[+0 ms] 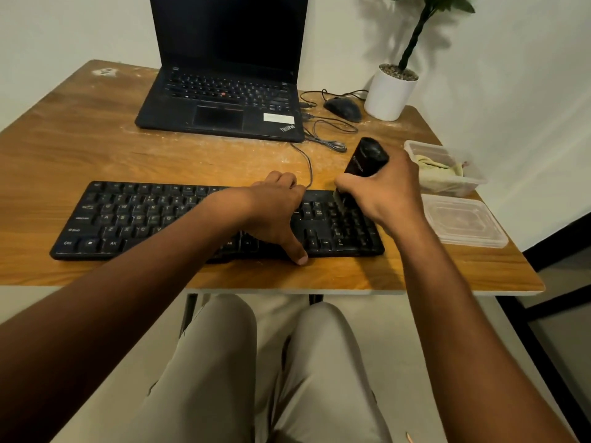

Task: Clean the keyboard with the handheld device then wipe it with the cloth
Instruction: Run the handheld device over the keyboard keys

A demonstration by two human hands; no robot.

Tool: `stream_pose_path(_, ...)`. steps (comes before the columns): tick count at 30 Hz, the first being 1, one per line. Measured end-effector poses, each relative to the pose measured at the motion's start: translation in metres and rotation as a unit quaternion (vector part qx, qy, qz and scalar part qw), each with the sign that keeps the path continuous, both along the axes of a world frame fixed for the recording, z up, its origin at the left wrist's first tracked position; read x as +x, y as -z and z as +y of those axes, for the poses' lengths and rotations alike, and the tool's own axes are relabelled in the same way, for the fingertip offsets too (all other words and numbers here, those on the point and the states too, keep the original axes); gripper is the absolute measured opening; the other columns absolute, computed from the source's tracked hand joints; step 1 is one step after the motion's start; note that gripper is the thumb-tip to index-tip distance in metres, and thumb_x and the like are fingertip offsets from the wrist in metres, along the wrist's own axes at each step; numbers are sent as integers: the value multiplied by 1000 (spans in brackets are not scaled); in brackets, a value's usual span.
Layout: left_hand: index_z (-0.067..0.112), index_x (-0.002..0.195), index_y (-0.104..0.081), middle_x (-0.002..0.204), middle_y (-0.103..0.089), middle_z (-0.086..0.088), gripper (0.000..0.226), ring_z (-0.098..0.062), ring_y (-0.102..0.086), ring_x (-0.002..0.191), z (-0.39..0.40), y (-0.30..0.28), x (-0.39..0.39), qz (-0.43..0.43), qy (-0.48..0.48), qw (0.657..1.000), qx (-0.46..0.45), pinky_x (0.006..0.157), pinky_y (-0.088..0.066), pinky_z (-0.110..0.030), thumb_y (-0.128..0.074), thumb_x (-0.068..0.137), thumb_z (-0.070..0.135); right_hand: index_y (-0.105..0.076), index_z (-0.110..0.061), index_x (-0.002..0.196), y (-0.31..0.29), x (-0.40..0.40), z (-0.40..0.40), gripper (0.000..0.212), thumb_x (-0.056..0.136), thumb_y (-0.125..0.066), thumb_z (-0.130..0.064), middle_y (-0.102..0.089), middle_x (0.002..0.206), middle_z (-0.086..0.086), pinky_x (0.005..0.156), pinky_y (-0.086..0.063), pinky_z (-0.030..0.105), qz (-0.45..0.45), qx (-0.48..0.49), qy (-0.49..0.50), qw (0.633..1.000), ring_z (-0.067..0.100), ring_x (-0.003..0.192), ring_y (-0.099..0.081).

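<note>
A person's right hand [388, 193] clenches a black handheld device [363, 164] and tips its brush end down onto the number pad at the right end of the black keyboard [160, 219], which lies along the desk's [96, 139] front edge. The left hand [275, 212] spans the keyboard just beside it, fingers curled over the back edge and thumb hooked over the front edge, apparently to keep the board from sliding under the brushing.

The cloth [438, 167] for the second step sits bunched in an open plastic tub [460, 183] near the desk's right edge, just behind the working hand; the tub's lid [463, 223] (or a second shallow container, it is hard to tell) lies just in front of it. Wiping appears not yet begun.

An open laptop [224, 100] with a dark screen occupies the back of the desk, with a wired mouse [343, 108] and a white potted plant [390, 91] toward the back right corner. The keyboard's cable [307, 164] runs from its back edge toward the laptop, passing between the two hands, and could snag the device on a leftward sweep. The left forearm lies across the keyboard's middle, covering keys that likely remain to be cleaned.
</note>
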State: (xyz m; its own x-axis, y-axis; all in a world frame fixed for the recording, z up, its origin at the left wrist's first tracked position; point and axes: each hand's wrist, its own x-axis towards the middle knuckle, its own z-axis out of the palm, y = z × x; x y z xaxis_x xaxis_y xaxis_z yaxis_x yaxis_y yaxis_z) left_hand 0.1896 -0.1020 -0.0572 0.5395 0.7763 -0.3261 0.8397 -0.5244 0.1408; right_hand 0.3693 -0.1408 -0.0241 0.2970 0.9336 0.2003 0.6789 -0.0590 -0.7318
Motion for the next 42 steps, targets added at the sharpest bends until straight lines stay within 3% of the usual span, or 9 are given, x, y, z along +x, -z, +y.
stream_pose_path(3, 22, 158, -22, 156, -25, -3, 128, -25, -22, 144, -1, 0, 0, -6, -4, 1000, 1, 118, -34, -52, -83, 58, 73, -58, -27, 73, 14, -4, 9, 24, 69, -81, -28, -61, 69, -12, 53, -38, 17, -7, -1, -21, 1000, -4, 62, -53)
stream_pose_path(7, 19, 160, -19, 158, -23, -4, 130, -26, -20, 146, -1, 1, -3, -20, 0, 1000, -4, 119, -32, -51, -82, 60, 73, -64, -21, 81, 18, 11, -10, 25, 66, -83, -27, -69, 81, -4, 67, -56, 34, -12, -67, -25, 997, 17, 78, -67)
stream_pose_path(10, 17, 160, -18, 158, -22, -3, 131, -25, -19, 146, -3, 1, -5, -31, -1, 999, -5, 120, -31, -50, -82, 60, 74, -67, -15, 85, 8, 18, -16, 25, 67, -83, -20, -72, 84, 3, 74, -58, 42, 2, -72, -28, 997, 21, 84, -69)
stream_pose_path(19, 16, 156, -24, 155, -26, -4, 137, -27, -22, 145, -12, 7, -36, -10, -52, 998, 26, 121, -26, -47, -74, 51, 87, -67, -23, 81, 23, -47, 36, 25, 62, -83, -28, -72, 81, -8, 61, -51, 24, 105, -2, -15, 994, 7, 76, -67)
stream_pose_path(24, 16, 148, -33, 146, -32, -4, 128, -25, -27, 138, -11, 8, -35, -19, -47, 999, 21, 118, -31, -46, -75, 50, 87, -68, -24, 95, 31, -30, 41, 33, 67, -84, -34, -69, 91, -8, 59, -45, 23, 28, -28, 15, 999, 11, 84, -65)
stream_pose_path(29, 14, 148, -34, 148, -32, -6, 126, -27, -27, 140, -12, 7, -35, -15, -39, 999, 25, 118, -31, -47, -76, 53, 85, -65, -26, 97, 15, -7, 33, 32, 72, -82, -35, -56, 81, -12, 54, -30, 18, -67, 3, 71, 995, 13, 78, -55)
stream_pose_path(32, 15, 149, -33, 148, -32, -6, 128, -27, -27, 139, -13, 6, -34, -13, -42, 999, 26, 118, -32, -47, -75, 52, 85, -67, -23, 91, 20, -34, 37, 30, 67, -84, -32, -66, 81, -11, 57, -42, 17, 18, 14, 29, 999, 4, 75, -61)
stream_pose_path(36, 15, 153, -29, 150, -31, -6, 131, -27, -26, 141, -13, 5, -34, -9, -48, 999, 23, 118, -31, -47, -75, 52, 86, -68, -22, 87, 34, -54, 44, 32, 60, -83, -29, -72, 83, -6, 67, -60, 32, 107, -19, 10, 994, 14, 80, -69)
stream_pose_path(42, 13, 154, -27, 153, -28, -7, 132, -29, -23, 143, -13, 5, -33, -5, -44, 999, 17, 120, -30, -48, -74, 54, 86, -68, -19, 86, 25, 14, 39, 34, 59, -88, -21, -71, 86, -2, 74, -61, 37, 76, -68, 74, 992, 20, 85, -70)
